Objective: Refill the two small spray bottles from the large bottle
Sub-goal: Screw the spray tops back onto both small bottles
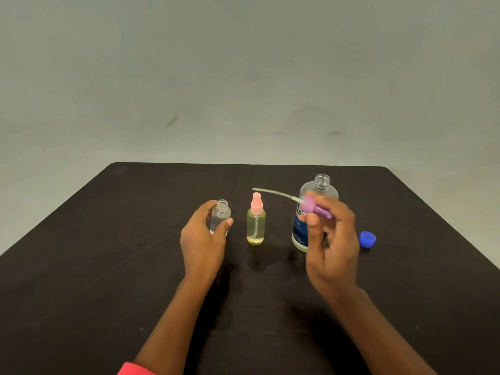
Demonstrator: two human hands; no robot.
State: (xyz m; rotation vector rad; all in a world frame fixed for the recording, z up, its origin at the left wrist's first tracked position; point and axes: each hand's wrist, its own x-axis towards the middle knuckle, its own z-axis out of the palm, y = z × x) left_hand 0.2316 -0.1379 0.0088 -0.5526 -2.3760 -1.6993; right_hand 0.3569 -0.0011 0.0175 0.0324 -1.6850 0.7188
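The left hand (201,239) grips a small uncapped clear plastic bottle (220,216) while the right hand (331,239) pinches a purple spray pump (315,208), seemingly hiding most of the large clear bottle's (319,190) blue label.

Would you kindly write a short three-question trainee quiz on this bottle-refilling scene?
1. True or false: the large clear bottle with a blue label is capped.
2. Which hand holds the purple spray pump with a dip tube?
3. The small bottle with the pink sprayer holds: A) yellowish liquid B) blue liquid C) nothing.

Key: 1 false, its blue cap lies on the black table; 2 the right hand, while the left hand steadies the small open clear bottle; 3 A.
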